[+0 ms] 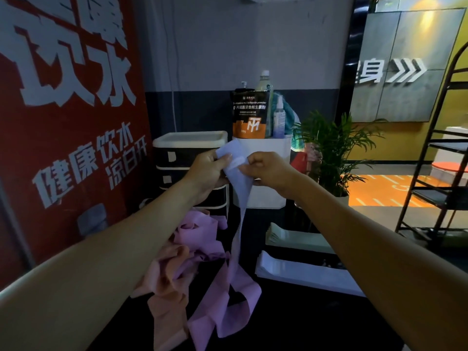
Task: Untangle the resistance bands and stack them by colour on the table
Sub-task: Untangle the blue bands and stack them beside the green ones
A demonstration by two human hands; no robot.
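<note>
Left hand: the left hand [206,171] was raised at chest height, fingers closed on the upper end of a pale blue band [239,188].
Right hand: the right hand [268,171] pinched the same end just beside the left, thumb and fingers narrow on the strip.
Held band: it hung straight down from both hands, its lower part running into the heap on the table; in the dim light, where it ended could not be told.
Tangle: pink bands [202,239] and peach bands [167,287] lay knotted together on the dark table [304,320], below the left forearm.
Sorted stacks: a white stack [298,272] and a pale green stack [296,238] lay flat to the right, apart from the tangle.
Stage: probably midway; two colours stacked, the rest unsorted.
Risk: if the blue strip were looped under a pink one, lifting it would likely drag the heap upward and tighten the knot, or sweep bands off the table edge.
</note>
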